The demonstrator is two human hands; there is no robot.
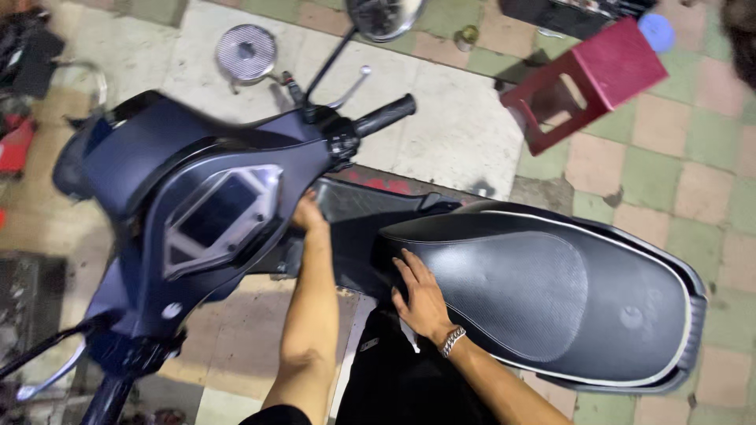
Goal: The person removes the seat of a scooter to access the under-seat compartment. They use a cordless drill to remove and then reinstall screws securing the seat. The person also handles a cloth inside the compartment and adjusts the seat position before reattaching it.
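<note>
Fingers [405, 271] rest on scooter seat's [551, 291] front edge.

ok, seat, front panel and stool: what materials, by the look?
Seat: looks like black vinyl, with a textured centre patch and pale piping at the edge. Front panel: likely matte dark-blue moulded plastic, smooth with soft sheen. Stool: probably red plastic, with a cut-out side. Right hand rests on the seat.

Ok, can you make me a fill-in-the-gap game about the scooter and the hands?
1. The right hand rests flat on the front of the black ____.
2. The left hand reaches in just under the scooter's ____ panel.
3. A metal bracelet sits on the ____ wrist.
4. The plastic stool on the tiled floor is ____.

Missing words: seat; dashboard; right; red
</note>
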